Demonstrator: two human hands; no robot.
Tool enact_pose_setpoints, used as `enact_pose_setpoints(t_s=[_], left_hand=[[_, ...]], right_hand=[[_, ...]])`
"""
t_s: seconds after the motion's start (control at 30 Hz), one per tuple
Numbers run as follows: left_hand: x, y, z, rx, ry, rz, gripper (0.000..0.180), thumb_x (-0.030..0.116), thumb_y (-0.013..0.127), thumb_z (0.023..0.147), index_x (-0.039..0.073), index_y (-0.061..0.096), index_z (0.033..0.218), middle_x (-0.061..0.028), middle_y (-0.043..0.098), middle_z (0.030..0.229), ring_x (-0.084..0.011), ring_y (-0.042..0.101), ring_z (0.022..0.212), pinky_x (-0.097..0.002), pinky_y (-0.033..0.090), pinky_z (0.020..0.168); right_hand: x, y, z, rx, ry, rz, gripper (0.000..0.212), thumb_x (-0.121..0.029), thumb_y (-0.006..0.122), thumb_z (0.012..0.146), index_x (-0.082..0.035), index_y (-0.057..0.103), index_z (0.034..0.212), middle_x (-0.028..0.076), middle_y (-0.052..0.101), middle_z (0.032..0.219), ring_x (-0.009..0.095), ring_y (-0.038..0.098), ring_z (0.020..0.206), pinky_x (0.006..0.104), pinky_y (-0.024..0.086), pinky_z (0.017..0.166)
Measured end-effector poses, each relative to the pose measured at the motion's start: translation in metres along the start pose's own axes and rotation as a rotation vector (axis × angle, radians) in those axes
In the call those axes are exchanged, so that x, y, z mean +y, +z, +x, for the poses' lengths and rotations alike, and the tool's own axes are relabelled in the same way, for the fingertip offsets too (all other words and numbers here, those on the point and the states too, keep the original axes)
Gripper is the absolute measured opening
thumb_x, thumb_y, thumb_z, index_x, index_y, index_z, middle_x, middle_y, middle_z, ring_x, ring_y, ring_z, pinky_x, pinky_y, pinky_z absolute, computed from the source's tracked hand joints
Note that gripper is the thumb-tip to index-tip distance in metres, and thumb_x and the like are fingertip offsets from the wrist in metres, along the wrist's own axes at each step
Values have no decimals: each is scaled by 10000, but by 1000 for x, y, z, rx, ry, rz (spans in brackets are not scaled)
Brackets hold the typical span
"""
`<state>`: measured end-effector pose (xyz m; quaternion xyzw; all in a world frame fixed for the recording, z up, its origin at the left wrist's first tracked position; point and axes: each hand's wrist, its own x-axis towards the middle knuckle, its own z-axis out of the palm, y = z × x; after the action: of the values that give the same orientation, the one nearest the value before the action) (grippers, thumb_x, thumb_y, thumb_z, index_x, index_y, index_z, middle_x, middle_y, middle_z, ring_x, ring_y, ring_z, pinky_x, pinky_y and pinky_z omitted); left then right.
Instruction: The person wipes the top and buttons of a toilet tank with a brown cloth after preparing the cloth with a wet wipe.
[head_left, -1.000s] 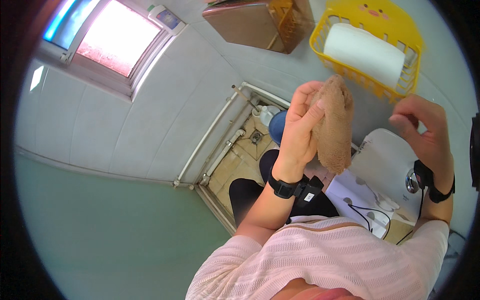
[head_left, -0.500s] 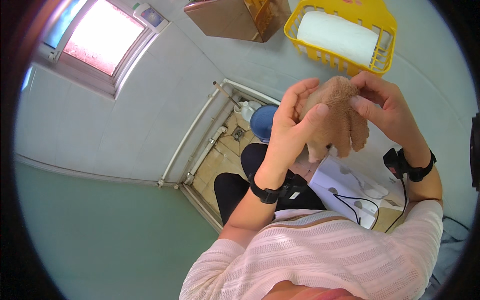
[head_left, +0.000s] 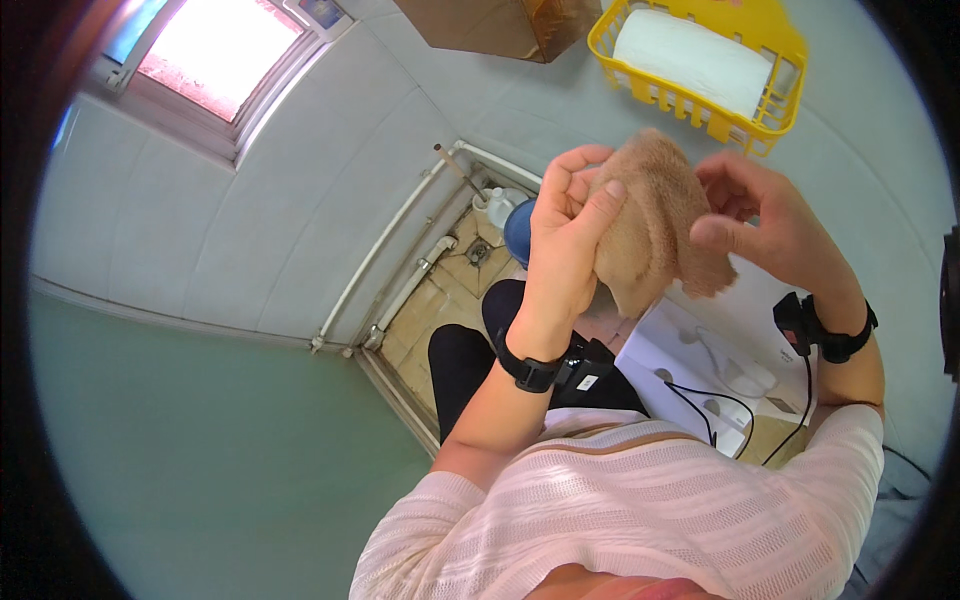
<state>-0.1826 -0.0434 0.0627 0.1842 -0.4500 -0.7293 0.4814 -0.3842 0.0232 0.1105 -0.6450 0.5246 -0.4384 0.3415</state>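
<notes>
A small light brown towel [head_left: 650, 215] with a fuzzy nap hangs in loose folds in front of me. My left hand [head_left: 568, 225] is closed on its left side, thumb pressed over the front and fingers partly hidden behind. At the towel's right edge is my right hand [head_left: 765, 210], its thumb and curled fingers apart with nothing visible between them. The thumb tip lies close beside the cloth; whether it touches is hard to tell.
Above the hands, a yellow basket [head_left: 660, 95] on the wall holds a white roll [head_left: 690, 62]. A brownish box [head_left: 490, 28] is to its left. Below are a white box [head_left: 690, 350], a blue bucket [head_left: 517, 235], a white jug [head_left: 500, 207] and pipes [head_left: 385, 235]. Black cables [head_left: 735, 398] hang near my right arm.
My left hand and the towel have shifted slightly left, and the towel shows a broader face. My right hand's fingers have come away from the towel's top edge.
</notes>
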Motion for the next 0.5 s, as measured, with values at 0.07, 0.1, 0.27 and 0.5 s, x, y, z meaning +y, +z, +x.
enact_pose_setpoints(t_s=[0.07,0.1,0.27,0.5], left_hand=[[2,2,1,46,31,-114,313,33,555,924,30,481,1228,-113,607,1104,-191,601,1018,-323,517,853],[2,3,0,49,33,-108,313,33,555,924,30,481,1228,-113,607,1104,-191,601,1018,-323,517,853],[0,0,-2,32,42,-131,335,37,542,927,32,431,1243,-126,608,1099,-182,599,1005,-313,511,847],[-5,-6,-1,32,22,-93,334,28,532,910,46,448,1233,-118,607,1100,-171,596,976,-298,506,825]], right_hand=[[0,-1,-1,-153,-63,-116,267,-204,689,865,0,591,1006,37,590,753,80,579,695,221,461,642],[1,-1,-1,-155,-67,-110,267,-204,689,865,0,591,1006,37,590,753,80,579,695,221,461,642],[18,-7,3,-99,-15,-87,156,-101,596,881,-3,586,1003,25,595,799,78,573,711,226,465,632],[11,-6,3,-12,-47,170,130,-46,518,877,-6,552,996,3,570,814,59,508,724,227,449,614]])
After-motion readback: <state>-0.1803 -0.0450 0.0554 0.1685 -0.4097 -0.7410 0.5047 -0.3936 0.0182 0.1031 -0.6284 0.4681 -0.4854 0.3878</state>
